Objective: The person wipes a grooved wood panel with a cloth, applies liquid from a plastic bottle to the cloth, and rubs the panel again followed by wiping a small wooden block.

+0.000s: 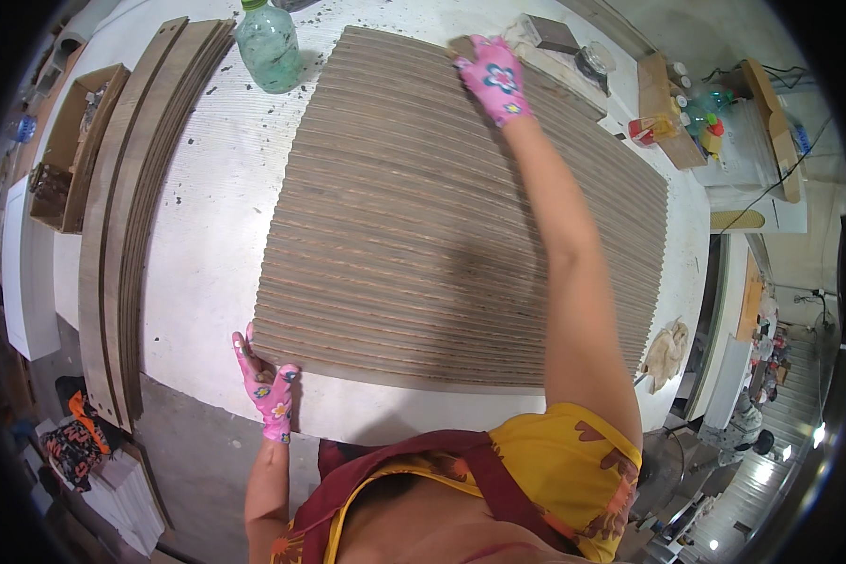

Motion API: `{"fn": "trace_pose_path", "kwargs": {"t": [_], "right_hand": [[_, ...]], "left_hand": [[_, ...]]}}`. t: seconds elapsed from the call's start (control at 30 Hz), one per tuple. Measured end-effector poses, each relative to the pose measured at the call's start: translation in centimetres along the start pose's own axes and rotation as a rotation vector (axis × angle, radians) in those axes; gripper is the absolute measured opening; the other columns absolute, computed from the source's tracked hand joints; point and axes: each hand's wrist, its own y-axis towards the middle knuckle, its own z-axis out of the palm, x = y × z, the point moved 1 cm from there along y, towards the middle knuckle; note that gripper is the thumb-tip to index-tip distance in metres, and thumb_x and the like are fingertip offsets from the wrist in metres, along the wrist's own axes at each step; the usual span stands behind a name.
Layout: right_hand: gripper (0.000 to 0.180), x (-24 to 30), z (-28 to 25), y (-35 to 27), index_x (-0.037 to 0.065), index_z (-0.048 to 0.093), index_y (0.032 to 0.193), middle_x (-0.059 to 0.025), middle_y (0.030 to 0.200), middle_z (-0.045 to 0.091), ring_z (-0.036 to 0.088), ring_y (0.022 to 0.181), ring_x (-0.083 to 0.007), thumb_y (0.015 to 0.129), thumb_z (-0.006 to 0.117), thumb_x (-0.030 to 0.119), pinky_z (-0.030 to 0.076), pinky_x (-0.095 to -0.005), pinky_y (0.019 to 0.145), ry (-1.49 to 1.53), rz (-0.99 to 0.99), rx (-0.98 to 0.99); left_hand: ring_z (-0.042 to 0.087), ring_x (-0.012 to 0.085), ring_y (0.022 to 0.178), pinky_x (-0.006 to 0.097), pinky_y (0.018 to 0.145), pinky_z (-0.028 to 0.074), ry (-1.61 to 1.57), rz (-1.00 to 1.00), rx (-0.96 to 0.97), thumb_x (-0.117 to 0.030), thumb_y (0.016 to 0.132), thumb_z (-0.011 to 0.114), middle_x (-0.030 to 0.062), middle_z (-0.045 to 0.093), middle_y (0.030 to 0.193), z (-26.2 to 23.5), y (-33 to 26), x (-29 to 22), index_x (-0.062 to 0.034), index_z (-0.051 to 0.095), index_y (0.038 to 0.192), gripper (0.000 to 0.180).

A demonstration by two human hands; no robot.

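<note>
A wide brown panel of narrow ribbed wooden strips (395, 216) lies on the white tabletop before me. My left hand (271, 393), in a pink flowered glove with bare fingertips, is at the panel's near left corner. Its fingers are spread around that corner and touch the edges. Stretched across the panel, my right arm reaches to the far edge. There my right hand (494, 77), in a matching glove, presses down with curled fingers on a small flat brown piece (461, 45), mostly hidden beneath it.
Long wooden boards (127, 188) are stacked at the left, beside a cardboard box (70, 160). A green-tinted plastic bottle (269, 52) stands far left of the panel. At far right are a glass jar (594, 62) and a box of bottles (667, 103); a rag (665, 357) lies right.
</note>
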Motion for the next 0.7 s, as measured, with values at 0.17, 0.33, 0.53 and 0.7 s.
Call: {"fn": "trace_pose_path", "kwargs": {"t": [0.17, 0.33, 0.53, 0.7], "right_hand": [[0.051, -3.4, -1.3, -0.9, 0.003, 0.058, 0.119, -0.0215, 0.112, 0.059, 0.056, 0.109, -0.0339, 0.082, 0.063, 0.037, 0.045, -0.0435, 0.094, -0.098, 0.104, 0.019], [0.056, 3.6, 0.4, -0.1, 0.0, 0.058, 0.118, -0.0217, 0.107, 0.061, 0.055, 0.11, -0.0349, 0.082, 0.06, 0.043, 0.044, -0.0429, 0.096, 0.136, -0.081, -0.114], [0.036, 13.0, 4.9, 2.1, 0.001, 0.061, 0.102, -0.0203, 0.102, 0.06, 0.058, 0.101, -0.035, 0.081, 0.06, 0.031, 0.049, -0.0438, 0.085, 0.16, -0.201, -0.087], [0.033, 5.5, 2.9, 0.7, 0.001, 0.061, 0.101, -0.0201, 0.103, 0.058, 0.059, 0.098, -0.0332, 0.081, 0.056, 0.026, 0.051, -0.0437, 0.08, 0.056, -0.098, -0.072]], "left_hand": [[0.029, 0.0262, 0.139, 0.037, 0.113, 0.024, -0.018, 0.007, -0.008, -0.023, 0.072, 0.083, 0.0162, 0.025, 0.152, -0.1, 0.0, 0.2, 0.002, 0.008, 0.149, 0.111], [0.029, 0.0261, 0.138, 0.037, 0.113, 0.025, 0.012, 0.006, -0.006, -0.023, 0.072, 0.083, 0.0157, 0.026, 0.152, 0.0, 0.1, 0.2, 0.0024, 0.008, 0.149, 0.11], [0.03, 0.0261, 0.137, 0.036, 0.113, 0.022, 0.095, 0.077, 0.005, -0.018, 0.075, 0.079, 0.0144, 0.028, 0.151, -0.5, -0.4, 0.7, -0.0006, 0.011, 0.15, 0.102], [0.031, 0.025, 0.136, 0.034, 0.111, 0.024, 0.103, 0.058, -0.006, -0.006, 0.076, 0.07, 0.0133, 0.029, 0.151, 0.1, -0.6, -0.1, -0.0027, 0.016, 0.15, 0.092]]}}
